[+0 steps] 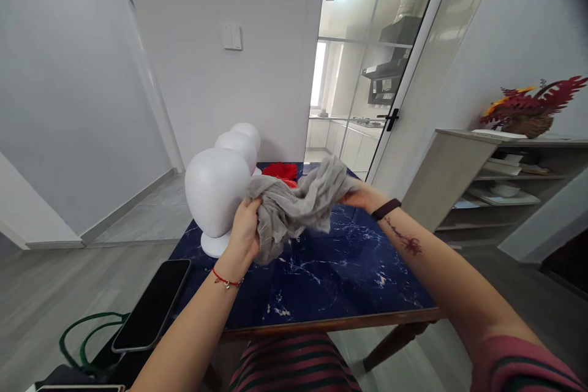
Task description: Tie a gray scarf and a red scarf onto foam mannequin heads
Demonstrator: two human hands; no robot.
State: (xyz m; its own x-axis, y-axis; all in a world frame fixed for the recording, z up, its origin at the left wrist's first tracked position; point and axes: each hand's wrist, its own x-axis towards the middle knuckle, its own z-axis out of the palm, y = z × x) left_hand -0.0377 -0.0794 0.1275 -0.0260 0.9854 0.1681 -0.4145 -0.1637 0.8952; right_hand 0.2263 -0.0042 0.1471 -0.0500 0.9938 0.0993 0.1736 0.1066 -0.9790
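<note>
A crumpled grey scarf hangs in the air between both hands, above a dark blue marble table. My left hand is closed on the scarf's left end, close to the nearest of three white foam mannequin heads. My right hand grips the scarf's right end; a dark band circles that wrist. A red cloth lies on the table behind the scarf, partly hidden by it.
A black phone lies off the table's left edge beside green cords. A shelf unit with a basket of red leaves stands to the right. A glass door is behind the table.
</note>
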